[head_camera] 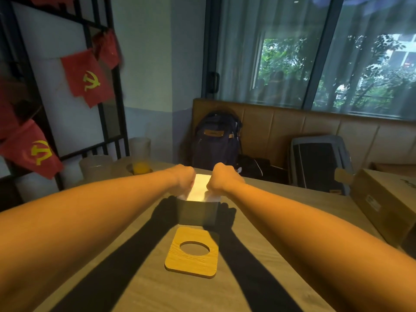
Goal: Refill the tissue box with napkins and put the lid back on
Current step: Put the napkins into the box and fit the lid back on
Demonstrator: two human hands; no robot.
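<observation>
Far to the left of my grip, red flags (pixel 86 78) hang on a black frame, and pale cups (pixel 95 167) stand at the far left edge of the table (pixel 157 289). My left hand (pixel 184 176) is curled on the left side of the napkins (pixel 200 188), knuckles up. My right hand (pixel 221 179) clasps their right side the same way. Between my fists the white stack shows, its near end down in the open grey box (pixel 198 212). My fingertips are hidden behind the stack.

The box stands upright on the table directly under my grip. The lid (pixel 193 253), a yellow wooden square with an oval hole, lies flat just on my side of the box, between my forearms.

Beyond my right hand a dark backpack (pixel 217 140) leans on a brown bench (pixel 292 129). Further right on the bench sits a grey case (pixel 319 161). Well to the right of my grip a carton (pixel 387 199) rests on the table.
</observation>
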